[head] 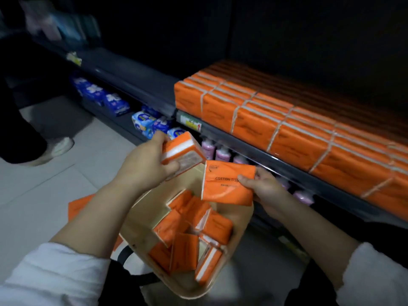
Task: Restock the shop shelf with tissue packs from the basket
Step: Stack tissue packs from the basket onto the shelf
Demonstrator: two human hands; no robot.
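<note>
A cream basket (141, 226) sits on the tiled floor (44, 195) between the person's forearms, with a loose heap of orange tissue packs (194, 230) lying at all angles inside it. Just above the basket's far left rim, the left hand (143, 168) grips one orange pack (183, 151), its fingers curled round the near end so the white stripe on its side faces up. Above the basket's far right rim, the right hand (265, 191) pinches a second orange pack (225, 184) by its right edge, thumb on the printed face that reads "COTTON TISS"; the two packs are almost touching at a corner. Beyond the basket and to its right runs the dark shelf (265, 155), already carrying a tight row of orange packs (287, 129) standing on edge, with a price tag (191, 124) on its front lip. Lower down, behind the basket, stand pink bottles (217, 152), and further left of it lie blue packs (103, 96). Another orange pack (79, 206) lies on the floor just left of the basket. Far left of the basket, someone else's pale shoe (59, 147) is blurred.
</note>
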